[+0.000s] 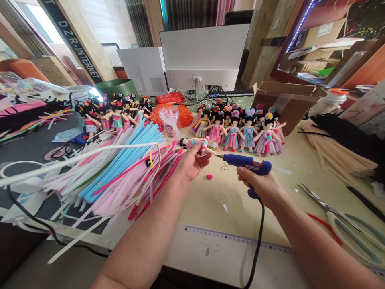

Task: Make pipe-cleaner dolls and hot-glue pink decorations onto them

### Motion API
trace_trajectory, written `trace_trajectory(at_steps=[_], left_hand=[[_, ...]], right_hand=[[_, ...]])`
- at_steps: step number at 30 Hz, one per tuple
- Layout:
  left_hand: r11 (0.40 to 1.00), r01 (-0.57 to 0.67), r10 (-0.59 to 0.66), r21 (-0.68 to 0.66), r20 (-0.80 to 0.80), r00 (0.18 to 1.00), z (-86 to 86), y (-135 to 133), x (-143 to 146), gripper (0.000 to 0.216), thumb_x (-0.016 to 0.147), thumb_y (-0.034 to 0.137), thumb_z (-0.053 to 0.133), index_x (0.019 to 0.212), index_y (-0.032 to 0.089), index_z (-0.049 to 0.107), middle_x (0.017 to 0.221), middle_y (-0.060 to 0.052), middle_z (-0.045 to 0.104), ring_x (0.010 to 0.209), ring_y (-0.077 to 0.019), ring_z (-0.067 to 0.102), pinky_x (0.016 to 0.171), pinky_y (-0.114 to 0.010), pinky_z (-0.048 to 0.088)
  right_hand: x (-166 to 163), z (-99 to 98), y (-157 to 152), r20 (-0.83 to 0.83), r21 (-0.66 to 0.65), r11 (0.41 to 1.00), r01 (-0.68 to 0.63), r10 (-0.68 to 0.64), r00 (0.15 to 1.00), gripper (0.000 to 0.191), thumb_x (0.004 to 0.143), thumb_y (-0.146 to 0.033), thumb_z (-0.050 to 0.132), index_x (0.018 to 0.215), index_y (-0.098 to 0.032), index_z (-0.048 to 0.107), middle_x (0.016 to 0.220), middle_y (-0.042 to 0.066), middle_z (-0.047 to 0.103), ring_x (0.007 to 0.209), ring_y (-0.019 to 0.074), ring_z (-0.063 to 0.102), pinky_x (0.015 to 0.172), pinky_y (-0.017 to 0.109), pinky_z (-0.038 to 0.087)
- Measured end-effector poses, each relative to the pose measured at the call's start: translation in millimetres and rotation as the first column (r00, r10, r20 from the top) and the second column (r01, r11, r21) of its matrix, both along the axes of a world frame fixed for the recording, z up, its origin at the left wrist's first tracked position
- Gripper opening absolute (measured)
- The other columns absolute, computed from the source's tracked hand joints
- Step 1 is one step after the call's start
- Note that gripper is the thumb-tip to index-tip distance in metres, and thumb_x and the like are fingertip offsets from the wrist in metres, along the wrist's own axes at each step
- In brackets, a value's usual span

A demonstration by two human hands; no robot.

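Observation:
My left hand (195, 162) is closed on a small pipe-cleaner doll (197, 143) with black hair and a pink dress, which lies on its side with its feet toward the right. In my right hand (261, 182) is a blue hot glue gun (248, 161), its handle wrapped by my fingers. The gun's metal nozzle points left, close to the doll's feet; whether it touches them I cannot tell. A clear glue stick pokes out of its back. On the table below the doll lies a small red fuzzy ball (209, 176).
Bundles of coloured pipe cleaners (117, 168) cover the left side. Finished dolls (237, 128) stand at the back, before a cardboard box (285, 102). Scissors (331, 210) and beige pipe cleaners (339, 150) lie right. A ruler strip (228, 237) runs near the front edge; the gun's cord (259, 245) crosses it.

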State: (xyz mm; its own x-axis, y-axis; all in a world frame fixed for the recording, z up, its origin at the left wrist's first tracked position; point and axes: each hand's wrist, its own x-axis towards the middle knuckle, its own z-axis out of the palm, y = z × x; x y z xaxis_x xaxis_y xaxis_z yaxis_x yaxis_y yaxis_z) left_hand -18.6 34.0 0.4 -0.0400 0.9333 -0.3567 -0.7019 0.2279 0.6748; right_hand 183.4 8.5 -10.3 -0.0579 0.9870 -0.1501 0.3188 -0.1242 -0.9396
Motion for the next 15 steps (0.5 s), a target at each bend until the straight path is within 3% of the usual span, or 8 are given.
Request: trace_trajectory(at_steps=[7,15], left_hand=[[1.000,0.021,-0.021,0.011,-0.004,1.000,0.7,-0.7,0.2,0.015,0.088,0.026,0.061,0.099,0.018,0.068,0.058,0.004,0.059,0.054,-0.0101,0.066,0.050,-0.018,0.050],[1.000,0.014,-0.015,0.012,0.004,1.000,0.3,-0.7,0.8,0.009,0.088,0.024,0.061,0.086,0.017,0.066,0.055,0.005,0.057,0.053,-0.0105,0.066,0.048,-0.018,0.050]], right_hand=[[0.0,0.5,-0.4,-0.014,0.018,1.000,0.000,0.000,1.000,0.044,0.061,-0.061,0.067,0.057,-0.018,0.059,0.048,-0.003,0.043,0.046,0.0093,0.037,0.040,0.024,0.028],[0.2,2.3,-1.0,0.004,-0.002,1.000,-0.007,0.007,1.000,0.043,0.062,-0.061,0.066,0.056,-0.019,0.058,0.050,-0.002,0.044,0.046,0.0098,0.039,0.040,0.024,0.029]])
